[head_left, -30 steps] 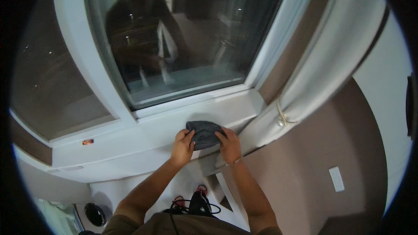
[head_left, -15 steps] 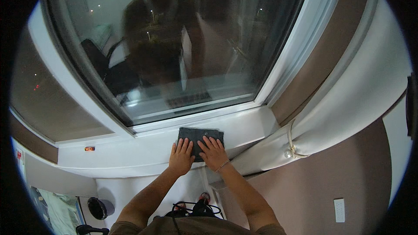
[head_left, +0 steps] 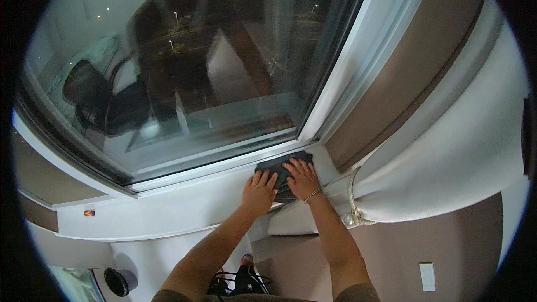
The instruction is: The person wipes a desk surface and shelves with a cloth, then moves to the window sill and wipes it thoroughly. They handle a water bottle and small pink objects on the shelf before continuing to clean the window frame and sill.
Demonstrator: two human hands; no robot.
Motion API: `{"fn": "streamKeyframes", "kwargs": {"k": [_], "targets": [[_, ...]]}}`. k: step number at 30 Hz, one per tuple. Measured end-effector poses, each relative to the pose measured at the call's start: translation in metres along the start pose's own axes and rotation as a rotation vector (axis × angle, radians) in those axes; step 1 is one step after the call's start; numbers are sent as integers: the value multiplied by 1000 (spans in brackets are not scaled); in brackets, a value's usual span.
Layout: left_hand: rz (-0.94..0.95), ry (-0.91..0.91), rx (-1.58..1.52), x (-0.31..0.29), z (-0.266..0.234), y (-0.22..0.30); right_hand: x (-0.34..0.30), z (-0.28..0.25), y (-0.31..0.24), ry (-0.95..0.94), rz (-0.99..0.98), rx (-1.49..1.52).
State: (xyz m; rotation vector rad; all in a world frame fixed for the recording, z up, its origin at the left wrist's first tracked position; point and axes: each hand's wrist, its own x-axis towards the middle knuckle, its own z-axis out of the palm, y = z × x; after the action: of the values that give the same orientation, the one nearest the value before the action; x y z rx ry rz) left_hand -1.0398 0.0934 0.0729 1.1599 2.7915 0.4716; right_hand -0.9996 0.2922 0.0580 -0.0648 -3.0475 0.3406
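Observation:
A folded dark grey cloth (head_left: 284,189) lies on the white windowsill (head_left: 168,207), near the sill's right end. My left hand (head_left: 259,193) rests on the cloth's left part, its fingers stretched out and slightly apart. On its right part lies my right hand (head_left: 304,179), palm down with fingers extended and a thin bracelet at the wrist. Both hands press on the cloth from above without wrapping round it. The cloth's far edge is up against the lower window frame (head_left: 215,169), and its surface looks creased between my hands.
Right of my hands hangs a white curtain (head_left: 436,151), gathered by a cord tieback (head_left: 353,218) with a pearl-like bead. A small orange-red object (head_left: 89,213) sits on the sill's left part. Below are a dark bin (head_left: 116,282) and a wall socket (head_left: 427,277).
Both hands have slid the cloth to the right along the sill, closer to the curtain. The cloth now looks more bunched, and the view has shifted.

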Motion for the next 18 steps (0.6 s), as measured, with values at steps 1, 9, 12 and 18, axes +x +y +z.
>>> {"fn": "streamKeyframes", "kwargs": {"k": [1,9,12,18], "targets": [[5,-18,-14,13,4,9,1,-2,14,7,18,2],[49,-160,52,79,22,48,11,2,54,105,216,-24],[33,-135,46,81,26,57,10,0,60,79,230,32],[120,-115,104,61,37,50,-21,8,55,136,251,127]]}}
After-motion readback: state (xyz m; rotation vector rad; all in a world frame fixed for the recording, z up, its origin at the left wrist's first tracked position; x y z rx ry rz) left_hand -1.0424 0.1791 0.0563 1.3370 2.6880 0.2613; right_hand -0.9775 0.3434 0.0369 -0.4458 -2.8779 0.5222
